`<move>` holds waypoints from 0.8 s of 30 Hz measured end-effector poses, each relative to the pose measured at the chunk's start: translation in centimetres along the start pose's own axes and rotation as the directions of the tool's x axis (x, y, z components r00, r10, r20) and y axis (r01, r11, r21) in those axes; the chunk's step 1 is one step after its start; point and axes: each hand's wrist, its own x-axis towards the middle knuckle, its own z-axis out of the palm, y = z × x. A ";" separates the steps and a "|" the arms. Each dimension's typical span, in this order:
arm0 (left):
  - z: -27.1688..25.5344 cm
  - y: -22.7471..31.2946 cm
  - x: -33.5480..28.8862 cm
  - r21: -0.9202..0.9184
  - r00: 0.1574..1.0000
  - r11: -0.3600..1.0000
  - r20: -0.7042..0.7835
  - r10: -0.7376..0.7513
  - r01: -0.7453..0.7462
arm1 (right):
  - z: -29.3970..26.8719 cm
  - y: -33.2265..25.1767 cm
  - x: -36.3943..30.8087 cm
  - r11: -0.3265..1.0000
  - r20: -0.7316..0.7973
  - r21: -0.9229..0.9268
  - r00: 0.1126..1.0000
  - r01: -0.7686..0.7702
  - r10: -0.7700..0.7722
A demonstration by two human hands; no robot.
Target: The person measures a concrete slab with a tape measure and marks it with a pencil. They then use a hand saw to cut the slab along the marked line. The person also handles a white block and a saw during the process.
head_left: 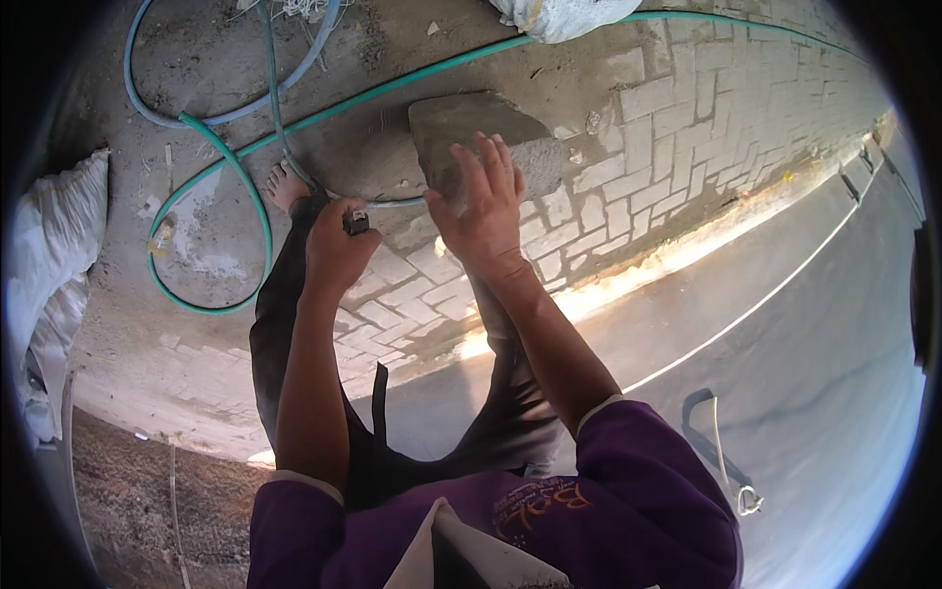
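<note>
My left hand (337, 247) is closed in a fist around a small black object (357, 222). Only its blunt end with a light, metal-looking bit shows beside the thumb, so its kind cannot be told. My right hand (483, 211) is raised with its fingers apart and nothing in it. Beyond it on the ground lies a flat grey stone slab (451, 123), partly covered by the fingers. A thin grey hose (272, 83) comes down past my bare foot (287, 185), passes behind my left hand and shows again toward the right hand.
A green hose (432, 69) crosses the ground and loops at the left, near a coiled blue hose (132, 69). White sacks (59, 236) stand at the left; another sack (564, 15) lies at the top. Paving blocks (648, 147) stretch right. A cord (775, 290) crosses the grey surface.
</note>
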 end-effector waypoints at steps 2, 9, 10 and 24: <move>0.2 -0.1 0.2 0.008 0.999 0.999 -0.009 0.032 -0.032 | -1.3 6.7 0.9 0.961 -0.307 0.071 0.911 -0.267 0.276; 1.6 -1.0 1.4 0.028 0.982 0.984 -0.072 0.177 -0.175 | -0.3 24.4 3.5 -0.150 0.674 0.569 0.355 -0.808 0.648; 1.7 -0.8 1.5 0.021 0.981 0.983 -0.064 0.185 -0.184 | 0.9 25.5 4.8 -0.166 0.720 0.547 0.359 -0.821 0.594; 2.4 -1.5 2.4 -0.247 0.987 0.968 -0.146 -0.067 0.030 | 3.6 13.5 1.5 -0.325 0.659 0.741 0.547 -0.587 0.516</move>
